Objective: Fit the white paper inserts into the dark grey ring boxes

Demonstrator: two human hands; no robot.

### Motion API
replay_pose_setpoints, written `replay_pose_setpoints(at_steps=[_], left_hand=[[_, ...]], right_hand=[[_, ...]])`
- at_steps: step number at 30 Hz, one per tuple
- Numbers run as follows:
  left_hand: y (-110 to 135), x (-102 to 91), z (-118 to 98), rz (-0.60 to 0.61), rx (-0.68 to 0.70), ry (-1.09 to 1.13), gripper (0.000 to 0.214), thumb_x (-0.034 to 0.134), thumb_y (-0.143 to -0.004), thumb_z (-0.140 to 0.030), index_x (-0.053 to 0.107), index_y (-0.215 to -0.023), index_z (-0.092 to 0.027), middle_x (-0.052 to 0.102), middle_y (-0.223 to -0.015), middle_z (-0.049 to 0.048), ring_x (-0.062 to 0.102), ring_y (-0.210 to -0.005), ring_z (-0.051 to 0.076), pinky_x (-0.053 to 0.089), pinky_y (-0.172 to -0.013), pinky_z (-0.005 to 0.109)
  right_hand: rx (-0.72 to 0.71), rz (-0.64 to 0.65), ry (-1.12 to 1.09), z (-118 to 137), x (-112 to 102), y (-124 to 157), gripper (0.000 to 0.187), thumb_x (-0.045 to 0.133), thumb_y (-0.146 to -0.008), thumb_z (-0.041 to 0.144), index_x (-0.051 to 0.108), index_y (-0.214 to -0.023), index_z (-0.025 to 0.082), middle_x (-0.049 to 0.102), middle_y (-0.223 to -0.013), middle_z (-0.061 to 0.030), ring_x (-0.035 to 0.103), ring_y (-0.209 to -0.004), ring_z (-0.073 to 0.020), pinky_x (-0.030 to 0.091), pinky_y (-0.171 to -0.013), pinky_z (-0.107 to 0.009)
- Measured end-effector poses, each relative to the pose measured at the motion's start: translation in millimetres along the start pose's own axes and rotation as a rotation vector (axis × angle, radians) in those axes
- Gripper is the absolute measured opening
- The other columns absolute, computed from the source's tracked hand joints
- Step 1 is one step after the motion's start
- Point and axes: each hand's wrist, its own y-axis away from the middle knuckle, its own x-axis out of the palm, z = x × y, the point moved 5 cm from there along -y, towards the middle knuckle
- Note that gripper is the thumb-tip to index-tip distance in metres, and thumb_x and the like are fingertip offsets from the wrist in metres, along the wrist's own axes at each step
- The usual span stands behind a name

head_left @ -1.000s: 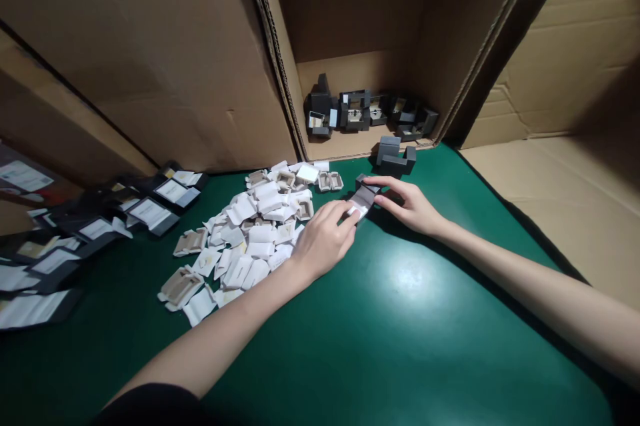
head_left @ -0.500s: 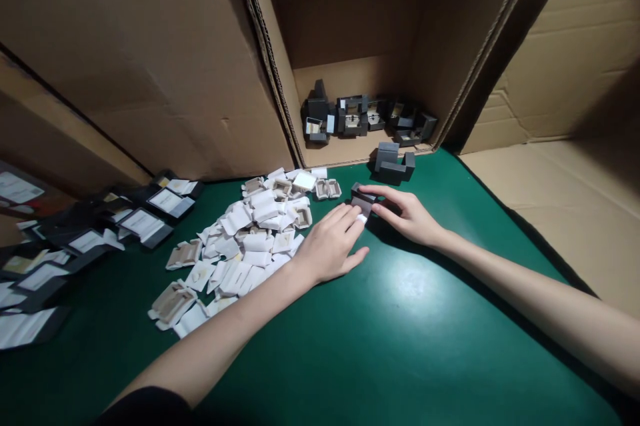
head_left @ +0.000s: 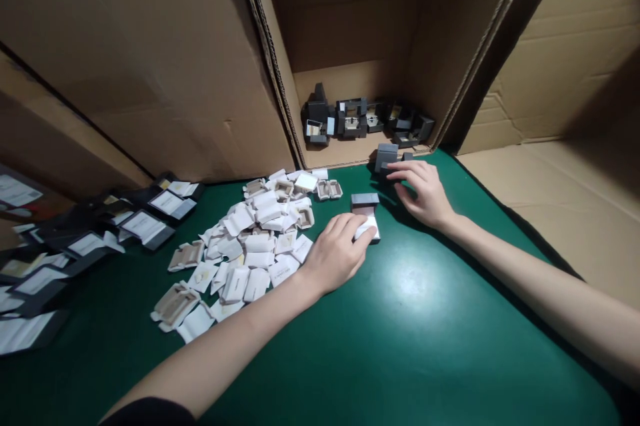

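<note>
A small grey box (head_left: pixel 367 210) with a white insert stands open on the green table (head_left: pixel 410 339). My left hand (head_left: pixel 337 253) rests beside it, fingers curled, fingertips pressing on the white insert at the box's front. My right hand (head_left: pixel 423 191) lies further back, fingers bent over a second dark grey box (head_left: pixel 386 156) near the carton's mouth, touching it from above. A heap of white card inserts (head_left: pixel 255 239) lies just left of my left hand.
A large cardboard carton (head_left: pixel 350 79) lies open on its side at the back, with several finished grey boxes (head_left: pixel 360 118) inside. Flat dark box blanks with white labels (head_left: pixel 90 239) are spread at the far left. Cardboard sheets (head_left: pixel 565 146) cover the right.
My right hand let go of the small grey box and moved back and right onto the other dark box. My left hand stayed at the open box, which now sits nearer me.
</note>
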Motion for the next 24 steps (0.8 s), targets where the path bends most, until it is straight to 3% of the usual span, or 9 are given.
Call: replay_pose_setpoints(at_steps=[5, 9, 12, 15, 19, 24], left_hand=[[-1, -4.3, -23, -0.036, 0.094, 0.048, 0.028, 0.045, -0.084, -0.008, 0.056, -0.110, -0.010, 0.057, -0.114, 0.0147, 0.053, -0.112, 0.024, 0.046, -0.100, 0.042], [4, -5.0, -41, -0.024, 0.131, 0.053, 0.029, 0.041, -0.087, -0.009, 0.056, -0.112, -0.009, 0.058, -0.110, 0.0141, 0.055, -0.108, 0.024, 0.046, -0.100, 0.042], [10, -5.1, -48, -0.015, 0.152, 0.039, 0.031, 0.039, -0.088, -0.009, 0.053, -0.115, -0.009, 0.057, -0.113, 0.0149, 0.054, -0.111, 0.025, 0.048, -0.097, 0.041], [14, -5.2, -49, -0.021, 0.151, 0.015, 0.033, 0.039, -0.089, -0.011, 0.050, -0.119, -0.009, 0.054, -0.119, 0.0161, 0.050, -0.118, 0.026, 0.049, -0.095, 0.038], [14, -3.5, -51, 0.028, 0.171, -0.001, 0.024, 0.040, -0.089, -0.014, 0.054, -0.108, -0.011, 0.056, -0.111, 0.0133, 0.054, -0.106, 0.024, 0.049, -0.082, 0.034], [17, -7.1, -57, 0.021, 0.257, -0.033, 0.020, 0.039, -0.090, -0.020, 0.057, -0.097, -0.012, 0.058, -0.105, 0.0119, 0.053, -0.089, 0.022, 0.042, -0.069, 0.031]], right_hand=[[-0.195, 0.191, -0.150, 24, 13, 5, 0.022, 0.048, -0.086, 0.013, 0.059, -0.104, 0.020, 0.064, -0.116, -0.0108, 0.058, -0.104, -0.0226, 0.046, -0.085, -0.040], [-0.080, 0.312, -0.291, 25, 26, 4, 0.017, 0.048, -0.088, 0.019, 0.063, -0.098, 0.018, 0.067, -0.099, -0.0090, 0.062, -0.089, -0.0183, 0.049, -0.075, -0.031], [0.017, 0.270, -0.299, 20, 34, -3, 0.019, 0.046, -0.090, 0.021, 0.065, -0.091, 0.018, 0.068, -0.083, -0.0057, 0.062, -0.073, -0.0153, 0.048, -0.065, -0.027], [0.017, 0.231, -0.313, 28, 45, -14, 0.020, 0.045, -0.091, 0.022, 0.064, -0.091, 0.016, 0.068, -0.079, -0.0052, 0.060, -0.065, -0.0138, 0.046, -0.059, -0.025], [-0.091, 0.257, -0.359, 62, 67, -31, 0.024, 0.043, -0.093, 0.025, 0.064, -0.099, 0.016, 0.066, -0.091, -0.0086, 0.061, -0.082, -0.0165, 0.049, -0.071, -0.028], [-0.386, 0.408, -0.308, 110, 86, -39, 0.034, 0.045, -0.094, 0.034, 0.059, -0.122, 0.020, 0.061, -0.104, -0.0104, 0.057, -0.090, -0.0186, 0.048, -0.075, -0.032]])
